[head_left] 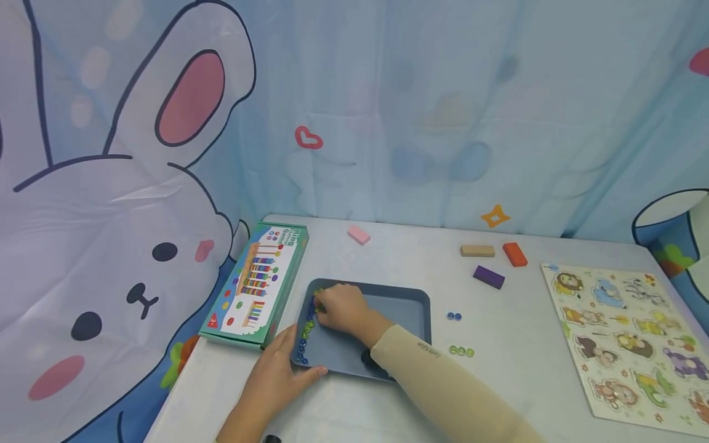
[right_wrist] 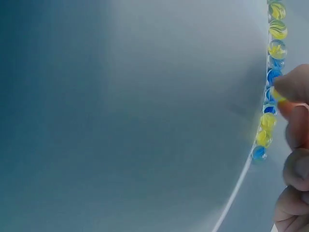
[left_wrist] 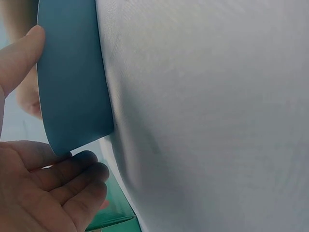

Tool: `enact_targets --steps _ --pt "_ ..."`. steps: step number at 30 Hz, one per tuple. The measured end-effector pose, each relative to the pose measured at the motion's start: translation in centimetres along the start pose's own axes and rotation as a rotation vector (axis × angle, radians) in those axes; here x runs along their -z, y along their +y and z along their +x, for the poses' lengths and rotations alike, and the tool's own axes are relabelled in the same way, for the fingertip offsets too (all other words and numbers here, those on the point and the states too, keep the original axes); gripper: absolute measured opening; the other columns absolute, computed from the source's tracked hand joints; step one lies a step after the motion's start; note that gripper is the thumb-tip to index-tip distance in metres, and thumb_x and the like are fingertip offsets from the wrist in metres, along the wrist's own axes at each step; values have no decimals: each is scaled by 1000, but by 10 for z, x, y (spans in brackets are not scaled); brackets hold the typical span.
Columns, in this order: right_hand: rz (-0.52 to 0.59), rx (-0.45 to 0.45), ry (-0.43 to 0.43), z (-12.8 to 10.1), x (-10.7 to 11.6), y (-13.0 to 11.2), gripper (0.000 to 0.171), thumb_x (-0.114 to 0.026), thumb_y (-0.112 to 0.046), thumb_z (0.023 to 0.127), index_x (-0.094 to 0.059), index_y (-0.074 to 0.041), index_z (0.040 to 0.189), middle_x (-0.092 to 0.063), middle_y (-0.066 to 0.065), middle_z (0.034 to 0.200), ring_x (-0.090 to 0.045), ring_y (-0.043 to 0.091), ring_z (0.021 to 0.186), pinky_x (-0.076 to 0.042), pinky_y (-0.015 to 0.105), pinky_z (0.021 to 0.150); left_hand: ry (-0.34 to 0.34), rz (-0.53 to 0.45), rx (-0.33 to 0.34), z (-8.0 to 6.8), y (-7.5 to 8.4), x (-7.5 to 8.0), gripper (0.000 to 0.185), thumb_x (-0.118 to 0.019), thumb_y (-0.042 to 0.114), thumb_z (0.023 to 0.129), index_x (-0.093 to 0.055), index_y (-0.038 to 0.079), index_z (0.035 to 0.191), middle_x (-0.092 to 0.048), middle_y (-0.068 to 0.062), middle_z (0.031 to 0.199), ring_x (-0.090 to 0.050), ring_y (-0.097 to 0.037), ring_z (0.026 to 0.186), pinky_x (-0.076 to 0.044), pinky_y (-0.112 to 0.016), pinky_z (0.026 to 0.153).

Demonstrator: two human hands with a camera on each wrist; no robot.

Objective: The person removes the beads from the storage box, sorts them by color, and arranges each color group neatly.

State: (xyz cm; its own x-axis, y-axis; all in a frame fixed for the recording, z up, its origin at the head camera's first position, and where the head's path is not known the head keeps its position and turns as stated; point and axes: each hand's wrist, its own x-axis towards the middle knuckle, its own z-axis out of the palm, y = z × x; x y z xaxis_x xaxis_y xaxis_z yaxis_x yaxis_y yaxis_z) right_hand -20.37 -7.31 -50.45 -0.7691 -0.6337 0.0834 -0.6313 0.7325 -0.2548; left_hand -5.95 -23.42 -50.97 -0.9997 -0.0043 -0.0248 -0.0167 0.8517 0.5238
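Note:
Along the left side of a blue-grey tray (head_left: 360,363) runs a row of blue and yellow-green glass marbles (head_left: 302,346). My right hand (head_left: 344,307) reaches in over that row near the tray's far left corner. In the right wrist view its thumb and forefinger pinch a yellow marble (right_wrist: 278,94) right at the line of blue marbles (right_wrist: 259,153). My left hand (head_left: 272,376) rests at the tray's near left corner, thumb against the near wall and fingers by the left side. Seen from the left wrist, those fingers are loosely bent.
Right of the tray lie two blue marbles (head_left: 450,315) and three green marbles (head_left: 461,351). A ring game box (head_left: 257,280) stands at left. Behind are pink (head_left: 359,234), wooden (head_left: 477,251), orange (head_left: 515,254) and purple (head_left: 489,277) blocks. An animal puzzle board (head_left: 626,344) lies at right.

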Motion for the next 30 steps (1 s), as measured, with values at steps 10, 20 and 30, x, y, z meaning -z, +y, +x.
enact_targets --steps 10,20,30 --pt "54 -7 149 -33 35 25 13 -78 -26 90 -83 -20 101 -62 -12 59 -42 0 49 -34 18 43 -25 -15 16 1 3 4 118 -82 71 75 -37 8 163 -46 -14 163 -45 -33 151 -43 -55 121" --pt "130 -70 253 -70 72 55 10 -80 -23 89 -83 -19 98 -54 -14 58 -41 1 49 -32 19 44 -31 -15 33 1 1 2 122 -76 80 73 -36 8 163 -46 -14 163 -45 -34 151 -43 -56 121" --pt "123 -113 341 -114 99 88 10 -82 -22 88 -82 -18 97 -51 -13 58 -39 2 50 -31 19 46 -45 -20 46 1 1 2 123 -76 80 73 -36 7 163 -45 -16 164 -44 -36 151 -42 -57 121"
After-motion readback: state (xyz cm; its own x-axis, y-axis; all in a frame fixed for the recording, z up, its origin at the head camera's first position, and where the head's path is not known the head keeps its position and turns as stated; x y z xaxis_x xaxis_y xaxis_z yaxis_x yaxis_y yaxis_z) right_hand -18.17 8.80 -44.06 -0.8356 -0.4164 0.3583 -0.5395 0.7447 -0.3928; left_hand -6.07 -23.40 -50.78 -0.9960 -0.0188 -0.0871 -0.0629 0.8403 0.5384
